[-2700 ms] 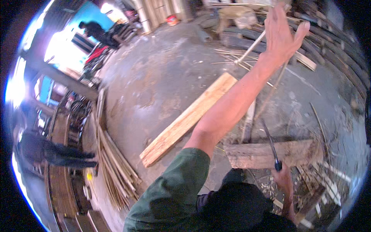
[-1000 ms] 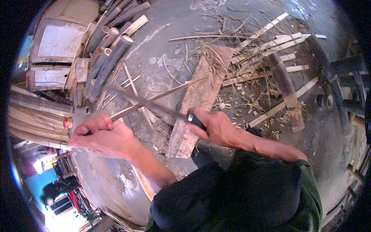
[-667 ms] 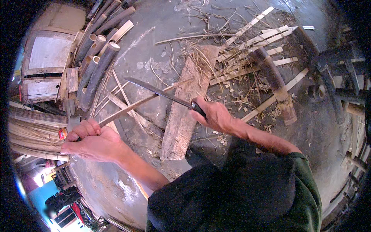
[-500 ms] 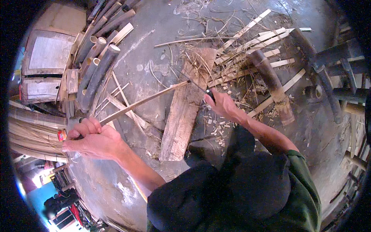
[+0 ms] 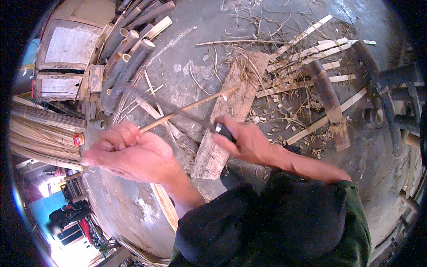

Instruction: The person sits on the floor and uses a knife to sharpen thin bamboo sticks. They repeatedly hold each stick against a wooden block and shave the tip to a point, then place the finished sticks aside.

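My left hand [image 5: 133, 153] is closed around one end of a thin bamboo strip [image 5: 195, 105], which slants up to the right. The strip's far end reaches over a worn wooden plank [image 5: 208, 156] on the floor. In my right hand [image 5: 244, 140] is the black handle of a knife [image 5: 168, 106]. Its long blade, smeared by motion, points up and left and crosses the strip a short way beyond my left hand. Whether the edge touches the strip I cannot tell.
Split bamboo strips [image 5: 318, 51], thin shavings and small chips lie at the far right, near a thick bamboo pole [image 5: 327, 100]. Cut bamboo tubes [image 5: 133, 62] lean by a wooden cabinet [image 5: 66, 46] at the left. A bundle of thin strips [image 5: 42, 138] lies below it.
My right hand has drawn back toward me, and the knife has swung left across the bamboo strip. My left hand sits slightly further right, still holding the strip.
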Motion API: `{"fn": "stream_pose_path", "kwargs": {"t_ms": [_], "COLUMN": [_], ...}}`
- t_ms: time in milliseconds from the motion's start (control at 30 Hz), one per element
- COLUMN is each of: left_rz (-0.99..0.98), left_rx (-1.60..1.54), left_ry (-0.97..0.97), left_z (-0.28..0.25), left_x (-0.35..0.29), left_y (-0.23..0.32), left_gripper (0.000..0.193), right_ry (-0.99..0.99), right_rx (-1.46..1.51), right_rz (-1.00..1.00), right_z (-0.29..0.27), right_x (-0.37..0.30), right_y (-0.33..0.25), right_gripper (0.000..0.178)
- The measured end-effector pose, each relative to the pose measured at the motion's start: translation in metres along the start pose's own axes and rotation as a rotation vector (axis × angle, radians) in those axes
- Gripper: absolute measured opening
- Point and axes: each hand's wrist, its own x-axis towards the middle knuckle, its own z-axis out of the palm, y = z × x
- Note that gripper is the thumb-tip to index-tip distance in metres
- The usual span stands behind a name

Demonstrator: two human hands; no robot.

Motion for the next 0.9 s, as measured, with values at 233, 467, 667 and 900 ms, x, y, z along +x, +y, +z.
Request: {"fn": "stream_pose_path", "kwargs": {"t_ms": [233,467,667,900], "left_rz": [-0.008,0.055,-0.011,0.001], "left_rx": [0.024,0.156,0.091,0.085], "left_ry": [0.012,0.035,0.097,0.039], "left_z": [0.02,0.012,0.023,0.017], "left_x": [-0.014,-0.001,0.001,0.01], "left_y": [-0.019,-0.016,-0.015,-0.024], "left_gripper": [0.045,0.048,0.047,0.048], "right_ry": [0.11,0.136,0.141,0.158], "right_rx": [-0.106,-0.156,-0.252,-0.308], "right_rz": [0.003,0.076,0.401,0.294], "right_z": [0.002,-0.003,-0.009,0.0], "right_x": [-0.007,0.003,0.0,-0.002], "right_y": [0.036,0.051,0.111,0.105], "right_gripper": [0.035,0.038,0.039,0.037]}}
